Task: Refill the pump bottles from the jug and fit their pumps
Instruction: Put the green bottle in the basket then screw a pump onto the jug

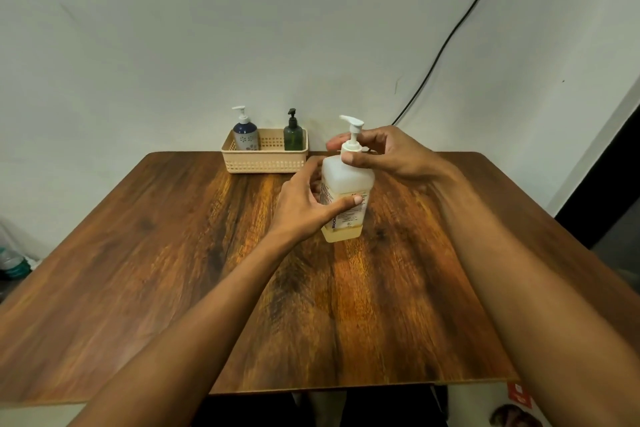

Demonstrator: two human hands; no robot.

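A translucent square bottle with a little yellowish liquid at its bottom stands upright on the wooden table, right of centre. Its white pump sits on the neck. My left hand grips the bottle's body, thumb across the label. My right hand wraps around the pump collar from the right. A blue-and-white pump bottle and a dark green pump bottle stand in a beige basket at the table's far edge, both with pumps on. No jug is in view.
A black cable runs down the white wall behind the table. A plastic water bottle stands on the floor at the left. A dark doorway or panel lies at the right.
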